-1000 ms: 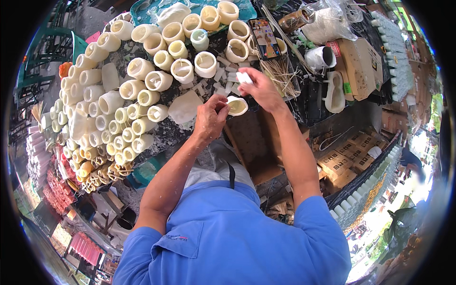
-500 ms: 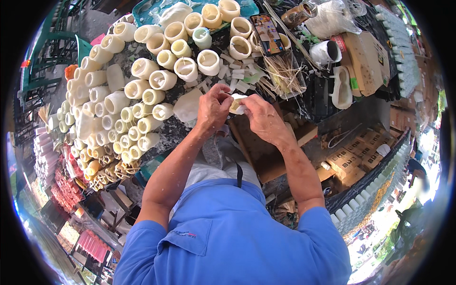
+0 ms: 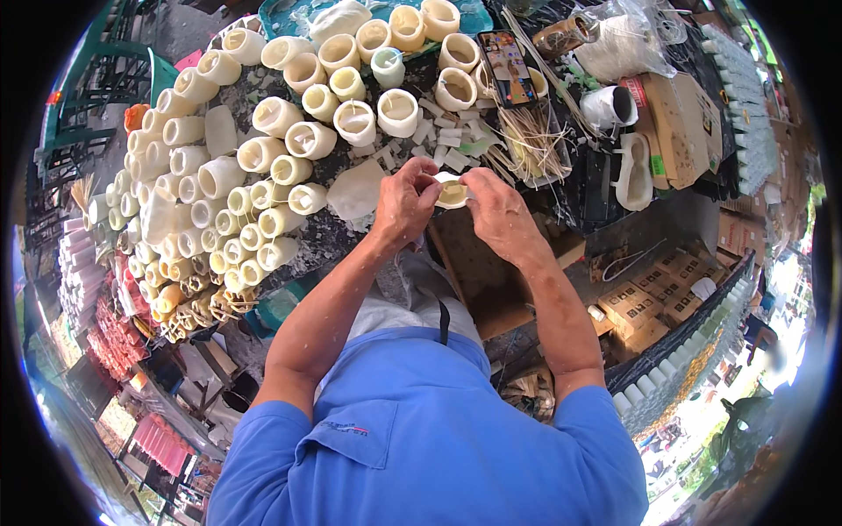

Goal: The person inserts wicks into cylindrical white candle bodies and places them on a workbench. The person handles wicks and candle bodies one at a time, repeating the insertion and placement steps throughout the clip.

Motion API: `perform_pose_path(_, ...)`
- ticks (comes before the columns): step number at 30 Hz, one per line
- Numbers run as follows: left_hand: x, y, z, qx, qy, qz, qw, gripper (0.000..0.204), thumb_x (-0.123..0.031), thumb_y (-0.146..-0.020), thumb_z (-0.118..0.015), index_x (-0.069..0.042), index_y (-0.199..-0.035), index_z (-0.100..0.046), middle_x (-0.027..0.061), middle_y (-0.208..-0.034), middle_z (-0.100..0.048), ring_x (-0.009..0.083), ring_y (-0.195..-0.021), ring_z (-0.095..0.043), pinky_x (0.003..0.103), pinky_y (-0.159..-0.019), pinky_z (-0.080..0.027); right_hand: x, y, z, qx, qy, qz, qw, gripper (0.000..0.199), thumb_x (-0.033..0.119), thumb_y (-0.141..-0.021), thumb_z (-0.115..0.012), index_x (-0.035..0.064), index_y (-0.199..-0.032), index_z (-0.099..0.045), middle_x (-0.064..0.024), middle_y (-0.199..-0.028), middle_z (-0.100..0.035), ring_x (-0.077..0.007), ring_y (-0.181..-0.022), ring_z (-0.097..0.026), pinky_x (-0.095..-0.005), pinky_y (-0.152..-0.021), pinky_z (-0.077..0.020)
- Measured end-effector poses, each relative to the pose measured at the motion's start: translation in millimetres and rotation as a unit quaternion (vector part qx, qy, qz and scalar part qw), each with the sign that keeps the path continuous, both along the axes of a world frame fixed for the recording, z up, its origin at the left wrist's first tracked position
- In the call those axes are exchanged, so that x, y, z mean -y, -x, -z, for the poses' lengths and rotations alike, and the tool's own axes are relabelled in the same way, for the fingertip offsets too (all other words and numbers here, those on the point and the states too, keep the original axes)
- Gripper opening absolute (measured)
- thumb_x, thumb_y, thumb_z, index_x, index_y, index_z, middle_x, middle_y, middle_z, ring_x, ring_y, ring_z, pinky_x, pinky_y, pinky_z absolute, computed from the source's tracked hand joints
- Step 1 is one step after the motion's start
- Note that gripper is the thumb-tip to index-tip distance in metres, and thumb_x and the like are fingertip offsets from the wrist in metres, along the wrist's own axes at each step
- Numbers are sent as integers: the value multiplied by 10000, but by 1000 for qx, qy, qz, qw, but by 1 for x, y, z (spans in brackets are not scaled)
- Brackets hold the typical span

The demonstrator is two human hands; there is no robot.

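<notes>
A small cream wax cup point(image 3: 453, 195) is held between my two hands above the table's near edge, its hollow facing me. A white strip lies along its upper rim. My left hand point(image 3: 406, 203) pinches the cup's left side, thumb and fingers close together. On the other side, my right hand point(image 3: 502, 215) grips the rim with curled fingers. Just beyond them lie several loose white wax pieces point(image 3: 450, 138). A flat pale wax slab point(image 3: 355, 190) rests left of my left hand.
Many hollow wax cups point(image 3: 274, 116) crowd the table's left half. A phone point(image 3: 507, 68) lies near a bundle of dry stalks point(image 3: 537, 145) at the far right. Below my hands stands an open cardboard box point(image 3: 481, 263). Cartons point(image 3: 653, 298) sit on the right.
The wax cup has turned so more of its hollow shows. My right hand has shifted slightly right, and the view has shifted a little over the table.
</notes>
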State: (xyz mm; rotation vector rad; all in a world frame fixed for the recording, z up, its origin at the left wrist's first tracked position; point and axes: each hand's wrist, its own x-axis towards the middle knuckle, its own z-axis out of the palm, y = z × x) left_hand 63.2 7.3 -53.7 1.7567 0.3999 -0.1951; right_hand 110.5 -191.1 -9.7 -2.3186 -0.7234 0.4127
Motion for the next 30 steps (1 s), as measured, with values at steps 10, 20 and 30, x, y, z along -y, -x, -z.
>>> perform_pose_path(10, 3, 3, 3, -11, 23, 5, 1000, 274, -89, -973, -768, 39, -1196, -675, 161, -999, -825, 165, -890, -752, 337, -817, -595, 1, -12, 5, 72, -21, 45, 996, 323, -57, -869, -755, -1, -1184, -710, -193, -1216, -700, -411, -1112, -695, -483, -952, -577)
perform_pose_path(20, 0, 5, 7, 0, 23, 6, 1000, 263, -97, -962, -771, 16, -1190, -704, 160, -1004, -820, 194, -889, -760, 349, -824, -592, -32, -98, 117, 155, 143, -103, 972, 182, 154, -1006, -604, 14, -1094, -681, -229, -984, -706, -450, -913, -753, -545, -785, -619)
perform_pose_path(30, -8, -2, 15, 17, 36, 18, 999, 218, -98, -975, -790, 9, -1147, -710, 80, -944, -783, 103, -859, -669, 295, -789, -543, -35, -90, 136, 316, 143, -164, 923, 141, 153, -939, -629, 44, -1018, -669, -116, -864, -675, -315, -728, -741, -502, -668, -610)
